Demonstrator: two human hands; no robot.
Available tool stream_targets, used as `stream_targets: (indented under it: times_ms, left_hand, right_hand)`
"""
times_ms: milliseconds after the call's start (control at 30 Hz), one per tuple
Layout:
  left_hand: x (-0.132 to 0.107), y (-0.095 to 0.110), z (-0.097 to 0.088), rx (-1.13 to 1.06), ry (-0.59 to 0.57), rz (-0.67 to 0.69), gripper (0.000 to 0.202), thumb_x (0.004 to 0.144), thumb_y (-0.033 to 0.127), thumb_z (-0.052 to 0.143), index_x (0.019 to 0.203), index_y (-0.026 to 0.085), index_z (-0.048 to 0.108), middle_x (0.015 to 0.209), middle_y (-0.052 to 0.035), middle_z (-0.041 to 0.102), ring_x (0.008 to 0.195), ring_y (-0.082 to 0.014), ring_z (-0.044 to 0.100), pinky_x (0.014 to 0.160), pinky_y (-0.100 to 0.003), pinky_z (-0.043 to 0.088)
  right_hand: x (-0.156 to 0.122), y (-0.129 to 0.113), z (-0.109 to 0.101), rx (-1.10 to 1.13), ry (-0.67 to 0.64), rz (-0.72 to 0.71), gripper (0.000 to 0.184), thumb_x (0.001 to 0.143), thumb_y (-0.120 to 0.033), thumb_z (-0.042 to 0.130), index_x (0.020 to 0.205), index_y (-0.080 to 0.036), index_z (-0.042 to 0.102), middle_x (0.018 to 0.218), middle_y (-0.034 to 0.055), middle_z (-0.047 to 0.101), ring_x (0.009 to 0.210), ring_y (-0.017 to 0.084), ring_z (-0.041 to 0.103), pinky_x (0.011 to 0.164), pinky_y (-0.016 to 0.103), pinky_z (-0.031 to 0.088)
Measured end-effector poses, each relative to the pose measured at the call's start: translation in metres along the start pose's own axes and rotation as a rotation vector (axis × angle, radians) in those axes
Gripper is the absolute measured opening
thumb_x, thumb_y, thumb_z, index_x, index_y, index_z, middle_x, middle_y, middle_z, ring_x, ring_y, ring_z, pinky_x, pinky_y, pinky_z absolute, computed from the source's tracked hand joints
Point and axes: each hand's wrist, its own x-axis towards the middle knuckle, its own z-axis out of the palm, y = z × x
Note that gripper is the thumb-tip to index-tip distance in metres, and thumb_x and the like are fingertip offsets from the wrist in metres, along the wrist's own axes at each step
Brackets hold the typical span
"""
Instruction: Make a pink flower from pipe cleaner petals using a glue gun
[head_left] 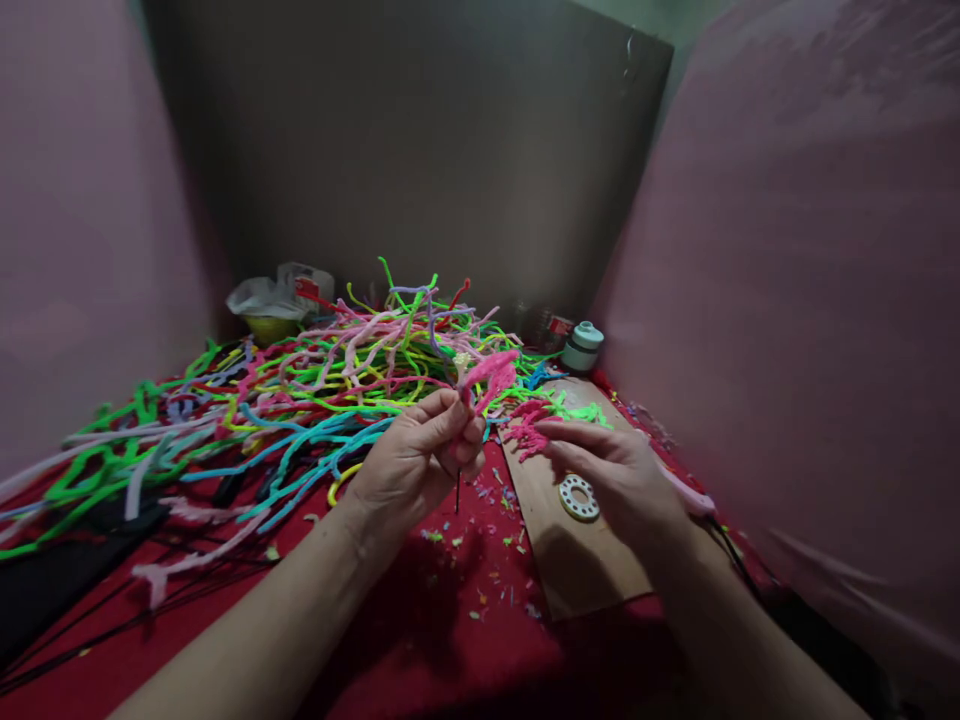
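Observation:
My left hand (420,450) is closed in a pinch around a pipe-cleaner flower. The flower has a bright pink fuzzy petal (493,378), a pale cream tuft (462,362) at its centre and a thin dark stem that sticks out below my fingers. My right hand (619,475) reaches over a wooden board (577,550), fingers stretched out, their tips at several pink fuzzy pieces (527,432). Whether the fingertips touch these pieces I cannot tell. Partly under the right hand lies a white ring with holes (579,497).
A large tangle of coloured pipe cleaners (375,345) covers the red cloth (480,660) at the back and left. Light green pieces (585,410) lie on the board's far end. Behind it stands a pale teal jar (583,346). A yellow bowl (271,328) with plastic sits back left. Fuzzy scraps litter the cloth.

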Motion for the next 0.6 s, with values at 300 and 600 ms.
stream_targets:
  times_ms: [300,600]
  left_hand:
    - [0.002,-0.004,-0.006,0.019,-0.021,0.033,0.015,0.068,0.019,0.071,0.072,0.014,0.057,0.059,0.0016,0.059,0.044,-0.0044,0.048,0.046,-0.016,0.042]
    - [0.003,-0.006,-0.002,0.082,0.052,0.054,0.018,0.065,0.021,0.074,0.071,0.013,0.059,0.064,-0.0004,0.062,0.054,-0.0078,0.055,0.053,-0.018,0.045]
  right_hand:
    - [0.027,-0.013,0.068,0.834,-0.121,0.197,0.011,0.063,-0.02,0.071,0.061,-0.013,0.063,0.055,-0.0025,0.051,0.051,0.006,0.04,0.049,0.019,0.037]
    - [0.026,-0.015,0.068,0.789,0.006,0.08,0.013,0.064,-0.021,0.068,0.063,-0.015,0.056,0.052,-0.0038,0.051,0.046,0.008,0.044,0.045,0.021,0.033]
